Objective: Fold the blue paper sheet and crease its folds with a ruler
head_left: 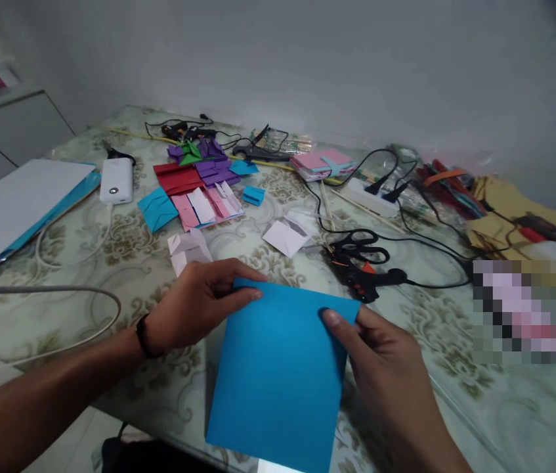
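Patterned desk (pixel 465 407) against a white wall, blue paper square (pixel 278 374) at its near edge, pinched at the top corners by left hand (pixel 193 305) and right hand (pixel 381 358); black scissors (pixel 356 248), glue gun (pixel 369 279) just beyond.

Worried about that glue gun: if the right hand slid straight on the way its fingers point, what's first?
Probably the blue sheet the right hand already pinches; beyond it, the left hand, not the glue gun.
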Action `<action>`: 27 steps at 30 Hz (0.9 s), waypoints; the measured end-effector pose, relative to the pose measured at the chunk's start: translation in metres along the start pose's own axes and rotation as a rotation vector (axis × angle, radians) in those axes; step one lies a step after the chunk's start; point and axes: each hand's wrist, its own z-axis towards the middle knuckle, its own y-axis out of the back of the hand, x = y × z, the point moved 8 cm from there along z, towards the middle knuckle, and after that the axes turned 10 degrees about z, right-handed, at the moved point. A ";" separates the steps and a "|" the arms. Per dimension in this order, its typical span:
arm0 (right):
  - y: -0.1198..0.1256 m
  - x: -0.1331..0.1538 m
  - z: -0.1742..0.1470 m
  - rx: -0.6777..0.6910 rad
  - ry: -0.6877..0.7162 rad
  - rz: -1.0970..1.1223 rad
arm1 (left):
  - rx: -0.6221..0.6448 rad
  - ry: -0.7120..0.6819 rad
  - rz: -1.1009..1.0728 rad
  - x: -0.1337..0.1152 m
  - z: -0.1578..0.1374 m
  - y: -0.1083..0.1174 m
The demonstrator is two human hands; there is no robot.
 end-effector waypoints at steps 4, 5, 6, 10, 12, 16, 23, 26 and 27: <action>-0.001 0.012 0.000 -0.014 0.105 -0.064 | -0.001 0.020 0.012 0.005 0.001 0.000; -0.001 0.016 0.000 -0.012 0.137 -0.082 | -0.001 0.020 0.019 0.005 0.001 0.000; -0.002 0.019 0.000 -0.010 0.170 -0.100 | -0.002 0.021 0.028 0.006 0.001 0.001; -0.002 0.026 -0.001 0.005 0.249 -0.133 | 0.000 0.013 0.069 0.007 0.002 0.003; -0.002 0.025 -0.001 0.022 0.229 -0.131 | 0.011 0.003 0.083 0.007 0.003 0.002; -0.002 0.026 -0.001 0.033 0.235 -0.161 | 0.036 -0.017 0.088 0.008 0.002 -0.001; -0.002 0.031 0.000 0.065 0.336 -0.120 | 0.038 -0.016 0.151 0.007 0.003 0.001; -0.003 0.030 0.002 0.077 0.311 -0.096 | 0.013 -0.005 0.166 0.007 0.004 0.004; -0.003 0.030 0.002 0.086 0.299 -0.097 | 0.000 -0.001 0.174 0.007 0.004 0.005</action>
